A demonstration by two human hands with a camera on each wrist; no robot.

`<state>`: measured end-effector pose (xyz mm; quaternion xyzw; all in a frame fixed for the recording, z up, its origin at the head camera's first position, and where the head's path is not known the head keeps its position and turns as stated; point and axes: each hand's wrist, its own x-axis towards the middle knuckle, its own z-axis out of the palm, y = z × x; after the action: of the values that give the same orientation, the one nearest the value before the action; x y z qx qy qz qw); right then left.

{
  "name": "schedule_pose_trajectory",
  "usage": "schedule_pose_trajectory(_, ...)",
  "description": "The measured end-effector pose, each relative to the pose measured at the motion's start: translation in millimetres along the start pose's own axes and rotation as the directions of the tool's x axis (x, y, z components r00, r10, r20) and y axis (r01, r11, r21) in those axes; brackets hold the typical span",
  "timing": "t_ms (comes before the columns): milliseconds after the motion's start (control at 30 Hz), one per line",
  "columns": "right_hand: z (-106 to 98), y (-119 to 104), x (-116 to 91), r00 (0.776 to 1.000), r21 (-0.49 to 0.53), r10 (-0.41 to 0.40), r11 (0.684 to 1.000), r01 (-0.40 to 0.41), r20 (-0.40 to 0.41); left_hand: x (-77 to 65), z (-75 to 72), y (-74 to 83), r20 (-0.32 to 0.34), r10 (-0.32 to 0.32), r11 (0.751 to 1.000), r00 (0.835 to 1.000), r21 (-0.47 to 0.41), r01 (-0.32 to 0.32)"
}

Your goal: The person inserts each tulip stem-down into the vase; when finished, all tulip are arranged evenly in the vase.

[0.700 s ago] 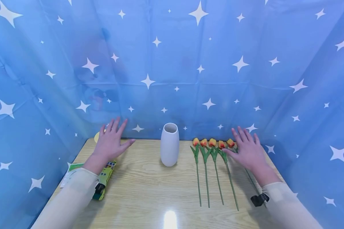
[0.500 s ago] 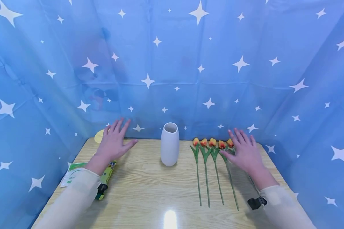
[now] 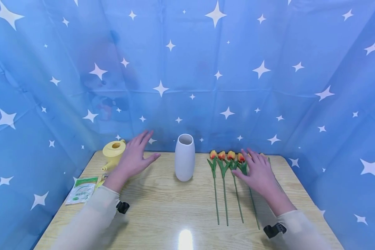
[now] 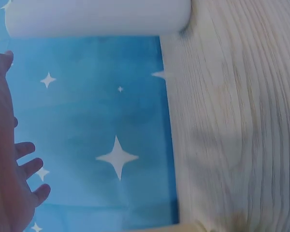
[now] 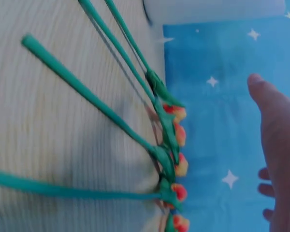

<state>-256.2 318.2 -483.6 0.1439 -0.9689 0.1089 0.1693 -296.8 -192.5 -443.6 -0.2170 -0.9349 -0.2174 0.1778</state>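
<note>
Wood-grain worktop [image 3: 162, 208]. Tulips [image 3: 233, 171] in a row toward its far right corner: blooms along far edge, stems pointing to near edge. White vase [image 3: 185, 159]: upright, near middle of far edge. Left hand [image 3: 132, 159]: released, fingers extended, left of vase. Right hand [image 3: 260, 175]: released, over rightmost tulips. Yellow watering can [image 3: 113, 152]: far left corner. Green-and-white packet [image 3: 82, 191]: left edge.

white vase [image 3: 185, 161]: upright, mouth up | red-yellow tulips [image 3: 233, 168]: green-stemmed, lying side by side, right of vase
</note>
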Motion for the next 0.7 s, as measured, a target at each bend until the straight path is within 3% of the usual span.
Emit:
schedule_pose_trajectory(233,7.0,-19.0,-7.1,0.999,0.146,0.052,0.988,-0.052,-0.002,3.1,9.9,15.0,0.013,-0.008,0.992,1.0,-0.125,0.01)
schedule_pose_trajectory(367,11.0,-29.1,-11.3,0.998,0.204,0.056,0.977,-0.058,0.02,7.8,16.5,23.7,0.004,-0.012,0.974,1.0,-0.225,0.012)
schedule_pose_trajectory(700,31.9,-52.8,-19.3,0.996,0.344,0.063,0.936,-0.079,0.058,18.0,40.1,43.5,-0.007,-0.07,0.893,0.998,-0.446,0.06)
